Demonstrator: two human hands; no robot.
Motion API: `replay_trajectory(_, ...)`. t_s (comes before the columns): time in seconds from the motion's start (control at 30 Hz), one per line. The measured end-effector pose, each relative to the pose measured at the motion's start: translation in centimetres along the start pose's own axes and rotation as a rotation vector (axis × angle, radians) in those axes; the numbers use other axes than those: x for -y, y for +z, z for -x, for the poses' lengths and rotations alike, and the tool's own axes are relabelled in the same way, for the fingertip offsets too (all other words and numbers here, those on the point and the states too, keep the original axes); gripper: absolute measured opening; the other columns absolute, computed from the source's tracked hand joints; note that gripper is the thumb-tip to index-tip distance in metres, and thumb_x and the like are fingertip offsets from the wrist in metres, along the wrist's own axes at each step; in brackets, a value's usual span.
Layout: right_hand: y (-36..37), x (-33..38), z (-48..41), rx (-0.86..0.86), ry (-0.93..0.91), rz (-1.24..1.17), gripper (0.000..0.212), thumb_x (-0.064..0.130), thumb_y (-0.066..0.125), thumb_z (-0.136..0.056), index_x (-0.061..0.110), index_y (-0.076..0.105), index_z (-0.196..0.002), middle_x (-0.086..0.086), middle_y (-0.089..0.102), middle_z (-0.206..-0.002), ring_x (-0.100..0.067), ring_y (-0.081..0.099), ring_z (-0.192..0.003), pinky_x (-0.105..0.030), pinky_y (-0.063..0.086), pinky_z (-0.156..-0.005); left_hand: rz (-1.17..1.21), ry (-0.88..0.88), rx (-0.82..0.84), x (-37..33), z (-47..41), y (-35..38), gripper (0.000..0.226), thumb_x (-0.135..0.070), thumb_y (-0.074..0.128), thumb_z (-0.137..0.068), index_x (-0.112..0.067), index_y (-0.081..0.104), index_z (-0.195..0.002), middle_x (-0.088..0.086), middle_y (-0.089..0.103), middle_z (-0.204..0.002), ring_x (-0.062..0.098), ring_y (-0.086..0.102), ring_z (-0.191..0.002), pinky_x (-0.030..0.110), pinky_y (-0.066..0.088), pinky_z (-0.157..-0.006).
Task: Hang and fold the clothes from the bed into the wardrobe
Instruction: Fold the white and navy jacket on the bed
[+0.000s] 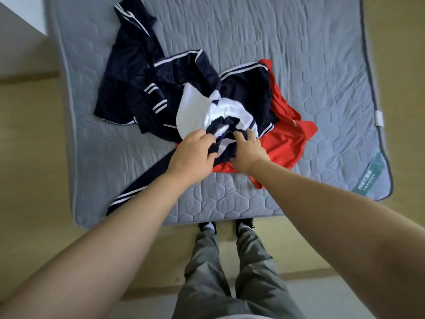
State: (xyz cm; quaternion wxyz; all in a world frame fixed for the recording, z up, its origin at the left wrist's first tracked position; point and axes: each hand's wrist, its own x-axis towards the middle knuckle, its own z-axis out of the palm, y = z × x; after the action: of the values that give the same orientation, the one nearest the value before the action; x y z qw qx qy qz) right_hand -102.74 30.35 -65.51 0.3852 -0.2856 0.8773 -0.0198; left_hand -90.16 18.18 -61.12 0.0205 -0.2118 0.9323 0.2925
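**Entry: clothes heap, first piece being taken up.**

- White-and-navy garment (pixel 216 111): lay crumpled on top of the heap, directly under the fingers and just beyond them. Its near edge was bunched between the two hands.
- Left hand (pixel 193 153): fingers (pixel 207 137) were curled into the dark hem, gripping a fold.
- Right hand (pixel 247 150): fingers (pixel 241 136) were bent and slightly spread, with the tips dug into the same cloth just beside the left hand.
- Navy striped garments (pixel 128 88): lay tangled beyond and to the left of the fingers, partly under the white piece. One striped leg (pixel 138 189) trailed back beneath the left forearm.
- Red shirt (pixel 285 139): lay flat beneath the heap, showing to the right of the right fingers and under them.
- Bed (pixel 276 31): a grey quilted mattress that carried everything.
- Wardrobe: not in view.

**Handling note (judgement):** The hands gripped close together, so lifting from there would probably drag the tangled navy pieces along. It would be better to move the hands apart along the hem to find the shoulders or corners. The garment could then be raised slowly and shaken free of the navy pieces, leaving the red shirt on the bed.
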Motion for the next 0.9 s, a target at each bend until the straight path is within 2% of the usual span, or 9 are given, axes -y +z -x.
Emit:
replay_trajectory(0.1,-2.8,1.0,3.7,-0.064,-0.033,-0.030,0.068,0.022,0.070,-0.080,0.019,0.034,-0.139,-0.013,0.022,-0.150,-0.036,0.038,-0.128,-0.047,0.046,-0.092,0.130,-0.010,-0.042,-2.7,1.8,-4.2,0.017,0.001,0.069,-0.078,-0.004,0.063,-0.094,-0.001,0.047,-0.094,0.021,0.051,-0.082,0.034,0.046,-0.073)
replay_trajectory(0.2,-5.9,2.3,7.1,-0.197,-0.159,-0.078,0.080,0.035,0.078,-0.077,0.018,0.032,-0.140,-0.010,0.027,-0.148,-0.037,0.039,-0.129,-0.051,0.046,-0.097,0.164,0.058,-0.125,-5.9,3.5,-8.9,0.023,0.013,0.058,-0.068,-0.003,0.062,-0.085,-0.002,0.044,-0.090,0.021,0.048,-0.073,0.032,0.042,-0.064)
replay_trajectory(0.3,-9.1,4.2,10.6,-0.222,-0.331,-0.198,0.090,0.043,0.077,-0.076,0.027,0.027,-0.149,-0.001,0.029,-0.155,-0.028,0.035,-0.138,-0.050,0.041,-0.105,0.174,0.104,-0.192,-8.9,5.1,-13.4,0.034,0.016,0.057,-0.066,-0.008,0.062,-0.090,-0.007,0.043,-0.099,0.013,0.050,-0.087,0.017,0.040,-0.075)
replay_trajectory(0.4,-12.4,6.5,13.5,-0.219,-0.405,-0.344,0.038,0.035,0.062,-0.090,0.031,0.054,-0.127,0.003,0.062,-0.122,-0.024,0.058,-0.116,-0.036,0.047,-0.088,0.194,0.118,-0.313,-11.0,6.5,-18.4,0.049,0.015,0.056,-0.062,-0.018,0.060,-0.098,-0.008,0.047,-0.109,-0.004,0.048,-0.099,0.006,0.036,-0.089)
replay_trajectory(0.47,-15.0,8.2,15.3,-0.223,-0.401,-0.426,0.009,0.029,0.054,-0.096,0.030,0.060,-0.103,0.006,0.064,-0.087,-0.026,0.063,-0.089,-0.029,0.043,-0.065,0.192,0.109,-0.436,-11.7,7.2,-21.7,0.055,0.015,0.057,-0.063,-0.021,0.058,-0.105,-0.008,0.048,-0.116,-0.010,0.046,-0.107,0.004,0.033,-0.095)
replay_trajectory(0.53,-18.0,10.0,17.0,-0.265,-0.445,-0.387,0.007,0.022,0.050,-0.097,0.027,0.051,-0.092,0.007,0.056,-0.076,-0.025,0.057,-0.075,-0.027,0.036,-0.053,0.182,0.075,-0.570,-12.1,7.8,-25.0,0.058,0.017,0.058,-0.066,-0.018,0.059,-0.112,-0.006,0.051,-0.117,-0.008,0.048,-0.105,0.003,0.033,-0.094)
replay_trajectory(0.63,-23.1,13.1,19.7,-0.364,-0.509,-0.360,0.008,0.016,0.047,-0.093,0.020,0.051,-0.098,0.002,0.058,-0.083,-0.019,0.056,-0.072,-0.028,0.039,-0.054,0.140,0.009,-0.749,-12.9,8.3,-29.7,0.057,0.016,0.059,-0.071,-0.012,0.061,-0.121,0.002,0.061,-0.117,0.011,0.056,-0.108,0.001,0.033,-0.093)
replay_trajectory(0.8,-32.0,17.4,24.8,-0.592,-0.640,-0.372,0.006,0.017,0.056,-0.090,0.013,0.060,-0.091,0.004,0.059,-0.076,-0.012,0.054,-0.067,-0.027,0.038,-0.052,0.154,-0.074,-0.950,-14.2,8.5,-36.2,0.034,-0.013,0.069,-0.088,-0.018,0.058,-0.120,-0.008,0.064,-0.102,0.013,0.060,-0.092,0.017,0.043,-0.079)
replay_trajectory(0.9,-36.1,19.3,28.0,-0.682,-0.717,-0.349,0.015,0.025,0.063,-0.088,0.026,0.058,-0.074,0.010,0.058,-0.069,-0.004,0.053,-0.063,-0.022,0.033,-0.048,0.175,-0.242,-0.972,-14.7,7.8,-39.1,0.027,-0.043,0.064,-0.092,-0.020,0.055,-0.102,-0.005,0.061,-0.094,0.019,0.058,-0.085,0.029,0.039,-0.067)
